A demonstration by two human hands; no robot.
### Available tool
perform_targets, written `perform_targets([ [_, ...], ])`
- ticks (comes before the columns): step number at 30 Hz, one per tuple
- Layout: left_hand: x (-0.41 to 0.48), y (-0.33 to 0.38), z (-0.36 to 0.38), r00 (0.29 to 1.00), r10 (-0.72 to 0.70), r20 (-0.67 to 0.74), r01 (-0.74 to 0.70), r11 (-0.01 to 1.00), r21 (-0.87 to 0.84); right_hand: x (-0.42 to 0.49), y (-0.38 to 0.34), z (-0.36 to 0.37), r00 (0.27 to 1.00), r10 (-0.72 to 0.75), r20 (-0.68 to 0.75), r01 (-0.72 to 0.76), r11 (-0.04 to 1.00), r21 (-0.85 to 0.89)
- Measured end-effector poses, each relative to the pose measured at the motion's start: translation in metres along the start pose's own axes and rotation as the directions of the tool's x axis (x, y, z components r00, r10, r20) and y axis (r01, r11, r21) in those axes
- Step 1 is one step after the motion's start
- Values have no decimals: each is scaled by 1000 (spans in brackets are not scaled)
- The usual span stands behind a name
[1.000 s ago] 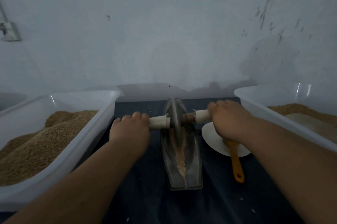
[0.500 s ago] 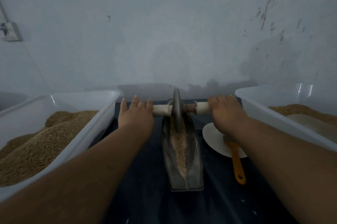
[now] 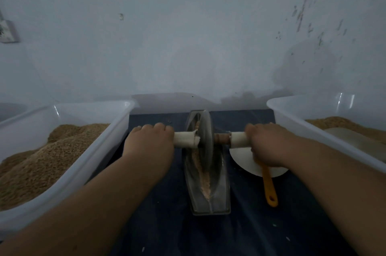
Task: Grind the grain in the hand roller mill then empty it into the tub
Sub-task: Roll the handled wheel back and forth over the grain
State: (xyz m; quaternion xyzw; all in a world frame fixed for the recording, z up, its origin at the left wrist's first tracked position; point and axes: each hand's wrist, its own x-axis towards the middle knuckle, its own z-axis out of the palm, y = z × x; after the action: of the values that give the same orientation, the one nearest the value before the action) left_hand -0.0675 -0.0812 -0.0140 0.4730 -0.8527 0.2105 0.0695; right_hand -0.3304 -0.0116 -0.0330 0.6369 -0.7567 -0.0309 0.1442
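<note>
A boat-shaped metal mill trough (image 3: 219,197) lies lengthwise on the dark mat, with a line of brown ground grain (image 3: 203,180) along its bottom. A grey roller wheel (image 3: 205,141) stands upright in the trough, near its middle and far part. My left hand (image 3: 149,147) grips the white-wrapped left handle (image 3: 184,140). My right hand (image 3: 266,144) grips the white-wrapped right handle (image 3: 238,140). A white tub (image 3: 292,116) at the right holds ground grain (image 3: 338,123).
A white tub (image 3: 104,151) full of whole grain (image 3: 41,159) stands at the left. A white plate (image 3: 244,159) with an orange-handled tool (image 3: 269,187) lies right of the trough. A pale wall (image 3: 188,36) closes the back. A pale sheet (image 3: 359,136) lies on the right tub's grain.
The wheel rolled away to the trough's far end, then back toward me. My left fingers, spread half a second ago, curl round the handle again.
</note>
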Motion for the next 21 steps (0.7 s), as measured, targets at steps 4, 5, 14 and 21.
perform_targets([
  [4, -25, -5, -11, 998, 31, 47, -33, 998, 52, -22, 4, -15, 996, -84, 13, 85, 996, -35],
  [5, -27, -7, -13, 998, 25, 61, -28, 998, 51, -23, 4, -17, 996, -94, 7, 94, 995, -36],
  [14, 29, 3, 22, 993, -105, 44, 106, 994, -15, 25, -4, -2, 994, 42, -98, -47, 997, -55],
  [21, 46, 1, 33, 991, -127, 29, 130, 986, -107, 36, -10, 13, 962, 140, -234, -142, 990, 6],
])
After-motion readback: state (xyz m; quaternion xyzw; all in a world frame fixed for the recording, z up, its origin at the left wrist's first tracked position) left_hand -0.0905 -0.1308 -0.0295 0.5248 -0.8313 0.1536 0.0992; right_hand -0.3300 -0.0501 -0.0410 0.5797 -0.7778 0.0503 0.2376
